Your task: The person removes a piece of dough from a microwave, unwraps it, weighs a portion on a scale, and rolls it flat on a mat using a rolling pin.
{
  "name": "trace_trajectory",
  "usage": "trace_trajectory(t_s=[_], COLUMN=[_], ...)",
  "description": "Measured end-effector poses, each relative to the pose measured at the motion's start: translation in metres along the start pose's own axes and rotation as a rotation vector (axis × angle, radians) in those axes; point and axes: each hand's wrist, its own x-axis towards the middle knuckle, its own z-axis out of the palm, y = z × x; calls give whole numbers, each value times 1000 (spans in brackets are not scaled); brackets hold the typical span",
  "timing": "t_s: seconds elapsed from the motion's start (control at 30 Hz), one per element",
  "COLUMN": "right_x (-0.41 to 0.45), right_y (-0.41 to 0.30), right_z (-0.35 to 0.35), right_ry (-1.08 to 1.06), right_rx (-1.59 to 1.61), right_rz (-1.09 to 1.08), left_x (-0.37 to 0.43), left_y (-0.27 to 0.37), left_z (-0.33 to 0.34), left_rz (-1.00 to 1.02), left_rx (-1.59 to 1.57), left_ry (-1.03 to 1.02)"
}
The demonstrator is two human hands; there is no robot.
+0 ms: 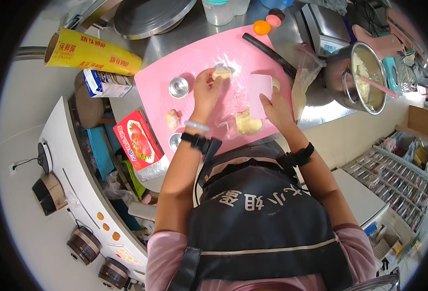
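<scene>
My left hand [205, 92] pinches a small piece of pale dough [221, 74] above a patch of white flour on the pink silicone mat [199, 47]. In my right hand [280, 109] is a pale pink dough scraper [257, 92], held by its right edge. Part of another pale lump [276, 84] shows behind that hand; I cannot tell whether it is held. A larger dough mass [248, 123] lies by the scraper's lower edge, next to crumpled clear film. Left of my left hand are a round metal tin [179, 87], a small dough piece [172, 119] and a second tin [175, 141].
A black rolling pin [268, 54] lies across the mat's right side. Farther right stand a kitchen scale [327, 31] and a steel bowl [332, 80] with a pale mixture and pink spatula. A cling-wrap roll [94, 52], carton [108, 84] and red box [138, 141] line the left.
</scene>
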Motion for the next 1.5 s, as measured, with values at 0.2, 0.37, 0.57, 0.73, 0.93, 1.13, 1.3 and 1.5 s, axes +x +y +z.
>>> trace_trajectory(t_s=[0.2, 0.37, 0.57, 0.73, 0.93, 1.13, 1.3, 1.5], right_x=[52, 69, 78, 71, 70, 77, 54, 37], right_y=[-32, -29, -23, -14, -33, -20, -27, -32], right_z=[20, 39, 19, 6, -6, 4, 14, 23], right_ry=[-123, -234, -136, -110, -62, -122, -135, -377], right_rx=[-127, -287, -146, -250, -173, -367, -487, -600], right_rz=[-46, -36, -6, 87, 78, -15, -401, -427], left_x=[25, 25, 26, 28, 19, 14, 12, 4], left_y=[-31, -16, -17, -37, -19, -8, -15, -3], left_z=[7, 7, -3, 8, 32, 40, 30, 12], left_rz=[368, 98, -190, -74, -163, -214, -442, -172], left_rx=[504, 484, 94, 323, 199, 89, -474, -31], left_ry=[-146, -85, 67, 42, 22, 13, 10, 12])
